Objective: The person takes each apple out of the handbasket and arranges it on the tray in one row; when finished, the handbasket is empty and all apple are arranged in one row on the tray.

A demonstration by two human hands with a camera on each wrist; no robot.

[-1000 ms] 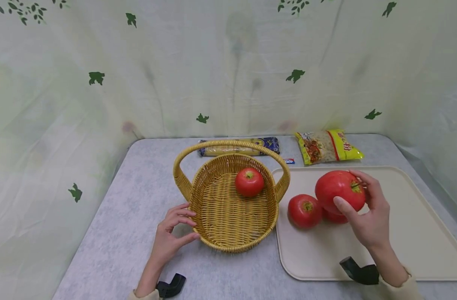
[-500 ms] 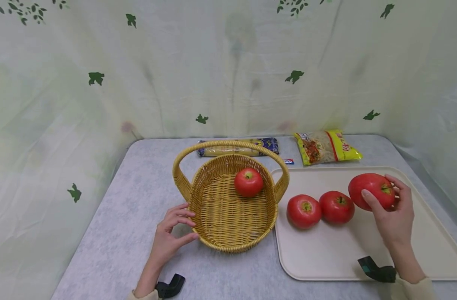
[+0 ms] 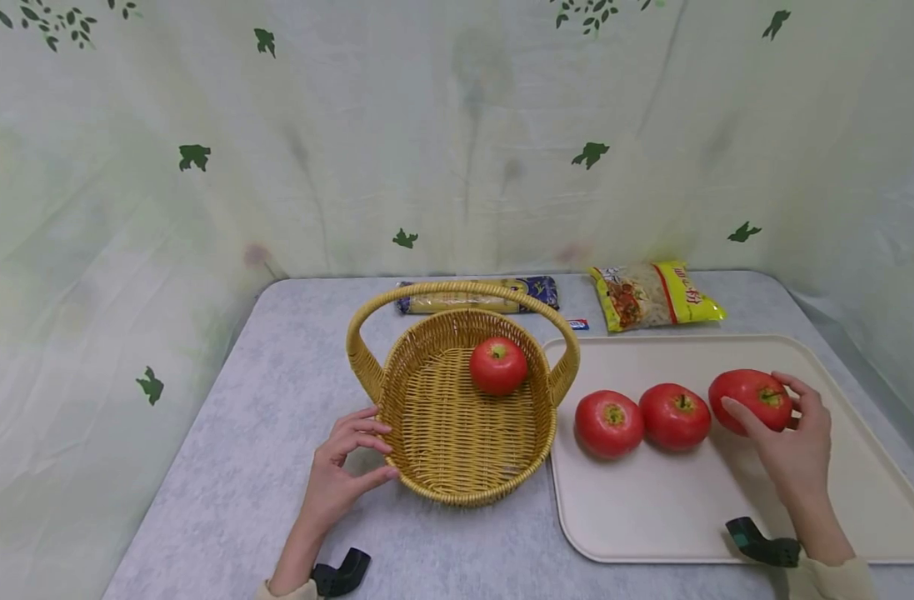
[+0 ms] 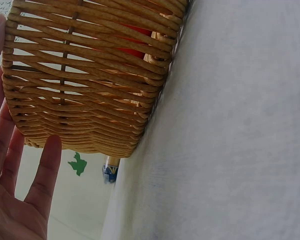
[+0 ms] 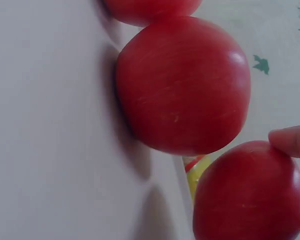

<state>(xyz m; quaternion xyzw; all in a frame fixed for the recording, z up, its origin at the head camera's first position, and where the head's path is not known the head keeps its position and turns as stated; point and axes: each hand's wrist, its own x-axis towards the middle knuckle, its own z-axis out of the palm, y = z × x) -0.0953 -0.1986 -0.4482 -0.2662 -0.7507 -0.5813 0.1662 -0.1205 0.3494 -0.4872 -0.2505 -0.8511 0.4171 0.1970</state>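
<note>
In the head view my right hand [image 3: 797, 442] grips a red apple [image 3: 749, 400] between thumb and fingers, low over the right part of a cream tray [image 3: 651, 525]. The right wrist view shows that held apple [image 5: 250, 195] with its shadow apart from it on the tray. Two more apples sit side by side to its left, one in the middle [image 3: 676, 417] and one farther left [image 3: 609, 423]. My left hand [image 3: 344, 467] rests with extended fingers against the left side of a wicker basket [image 3: 464, 496]. Inside the basket lies another apple [image 3: 498, 367].
Behind the basket lies a long pack of noodles [image 3: 471, 296], partly hidden by the basket's arched handle [image 3: 464, 286]. A yellow food bag [image 3: 655, 296] lies behind the tray, and a small blue-and-red packet [image 3: 578, 324] beside it. A patterned curtain [image 3: 352, 150] hangs behind the table.
My right hand has carried its apple rightward, away from above the other apples, then lowered it toward the tray. The middle apple has come into full view. My left hand and the basket stay put.
</note>
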